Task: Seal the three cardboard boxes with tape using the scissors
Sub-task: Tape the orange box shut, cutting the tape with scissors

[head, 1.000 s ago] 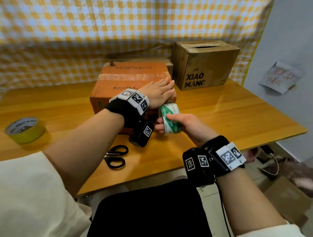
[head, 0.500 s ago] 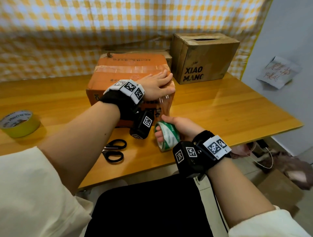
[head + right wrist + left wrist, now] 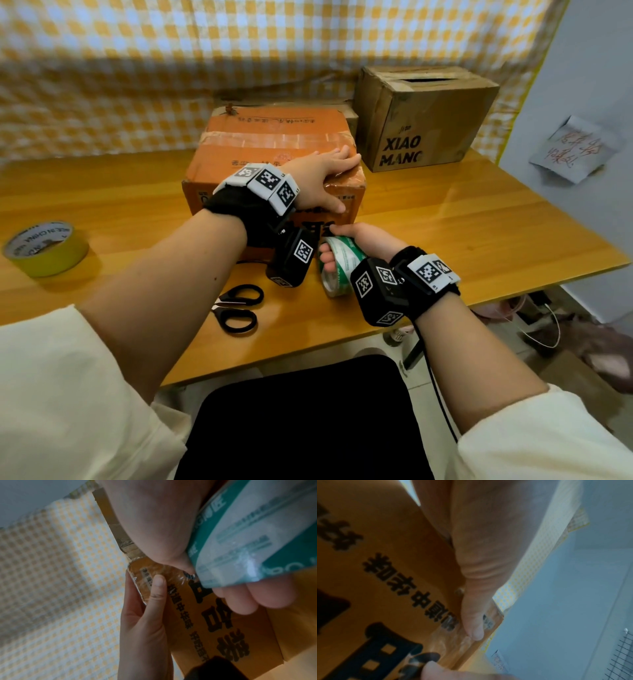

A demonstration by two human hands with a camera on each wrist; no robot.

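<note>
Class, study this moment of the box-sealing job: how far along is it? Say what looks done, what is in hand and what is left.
Done: nothing fully. In hand: the left hand presses clear tape onto the orange cardboard box, while the right hand grips the green-and-white tape roll, strip uncut. Left: cutting with the black scissors, sealing the brown XIAO MANG box, its top slot open, and the mostly hidden third box.

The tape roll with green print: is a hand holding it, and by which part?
Yes. The right hand grips the tape roll, fingers curled through its core, thumb on the outer face. The left hand only presses flat on the orange box.
</note>
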